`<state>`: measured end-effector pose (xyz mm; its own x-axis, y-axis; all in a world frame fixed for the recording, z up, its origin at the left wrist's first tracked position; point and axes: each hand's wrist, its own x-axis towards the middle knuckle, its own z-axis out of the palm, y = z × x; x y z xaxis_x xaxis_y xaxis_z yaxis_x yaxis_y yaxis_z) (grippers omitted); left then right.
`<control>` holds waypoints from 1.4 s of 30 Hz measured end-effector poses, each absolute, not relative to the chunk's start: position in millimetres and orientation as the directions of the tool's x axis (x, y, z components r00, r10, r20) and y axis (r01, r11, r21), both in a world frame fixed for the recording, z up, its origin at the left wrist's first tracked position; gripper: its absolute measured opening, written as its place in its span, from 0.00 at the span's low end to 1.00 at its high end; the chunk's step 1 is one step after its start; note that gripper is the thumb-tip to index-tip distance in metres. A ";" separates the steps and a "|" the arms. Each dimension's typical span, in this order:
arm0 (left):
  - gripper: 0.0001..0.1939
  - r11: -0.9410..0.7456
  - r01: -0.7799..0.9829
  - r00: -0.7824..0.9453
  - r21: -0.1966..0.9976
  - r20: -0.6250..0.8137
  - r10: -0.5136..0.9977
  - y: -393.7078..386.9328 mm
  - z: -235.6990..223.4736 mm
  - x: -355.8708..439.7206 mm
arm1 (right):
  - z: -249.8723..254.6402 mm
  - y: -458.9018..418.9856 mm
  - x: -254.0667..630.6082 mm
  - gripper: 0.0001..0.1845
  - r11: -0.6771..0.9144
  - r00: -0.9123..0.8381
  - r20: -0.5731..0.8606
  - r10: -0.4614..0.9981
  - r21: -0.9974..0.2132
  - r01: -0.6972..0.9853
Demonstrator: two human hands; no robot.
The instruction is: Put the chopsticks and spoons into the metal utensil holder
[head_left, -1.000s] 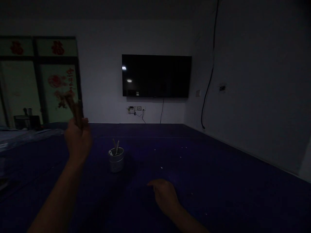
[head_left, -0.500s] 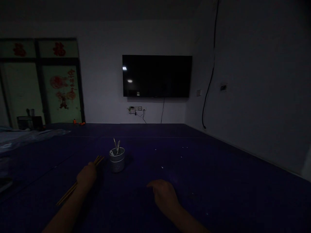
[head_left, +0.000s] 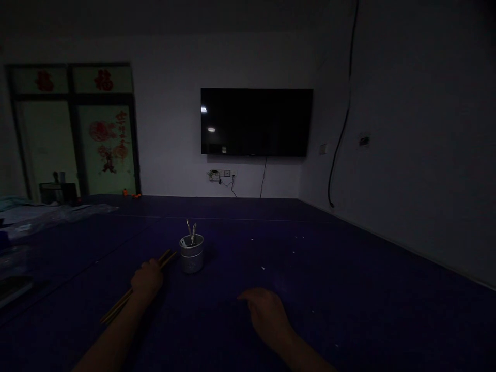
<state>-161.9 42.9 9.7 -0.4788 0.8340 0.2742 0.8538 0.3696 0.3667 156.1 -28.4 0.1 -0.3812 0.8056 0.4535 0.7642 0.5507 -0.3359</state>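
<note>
The scene is very dark. My left hand (head_left: 146, 280) is closed around a pair of wooden chopsticks (head_left: 116, 308), held low over the dark blue surface (head_left: 349, 289); their tips point toward a small metal cup (head_left: 191, 254) just to the right. The cup stands upright and holds two or three metal utensils. My right hand (head_left: 265, 314) rests palm down on the blue surface, fingers loosely spread, with nothing in it, a short way in front and right of the cup.
A black wall screen (head_left: 256, 122) hangs ahead, with sockets and a cable below. Glass doors with red paper cuttings (head_left: 104, 139) stand at the left. Clear plastic sheeting (head_left: 46, 214) lies at the far left. A white wall (head_left: 406, 155) borders the right.
A second ago my left hand was raised with the chopsticks upright; it has come down beside the cup with them lying low. My right hand has stayed put. The view shifted slightly.
</note>
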 end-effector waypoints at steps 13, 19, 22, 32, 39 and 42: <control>0.20 0.433 0.877 -0.473 0.208 0.213 0.855 35.9 20.1 -154.1 | -1.4 -27.9 157.0 0.25 0.570 -0.375 0.487 0.789 -0.352 0.742; 0.22 0.469 0.859 -0.505 0.205 0.196 0.841 36.2 22.3 -152.1 | -3.6 -26.0 156.7 0.25 0.560 -0.382 0.460 0.801 -0.351 0.751; 0.21 0.470 0.863 -0.502 0.185 0.215 0.838 36.6 22.9 -151.4 | -3.5 -26.2 156.4 0.26 0.565 -0.389 0.457 0.800 -0.355 0.745; 0.20 0.466 0.876 -0.482 0.122 0.231 0.845 35.0 23.6 -147.2 | 1.2 -29.1 156.3 0.25 0.561 -0.398 0.441 0.804 -0.344 0.753; 0.21 0.464 0.881 -0.473 0.094 0.175 0.863 35.0 26.2 -147.8 | 2.8 -30.4 156.2 0.25 0.563 -0.390 0.451 0.803 -0.358 0.745; 0.21 0.462 0.882 -0.471 0.095 0.161 0.867 35.2 25.8 -150.2 | 5.5 -31.0 155.4 0.26 0.552 -0.397 0.423 0.814 -0.353 0.755</control>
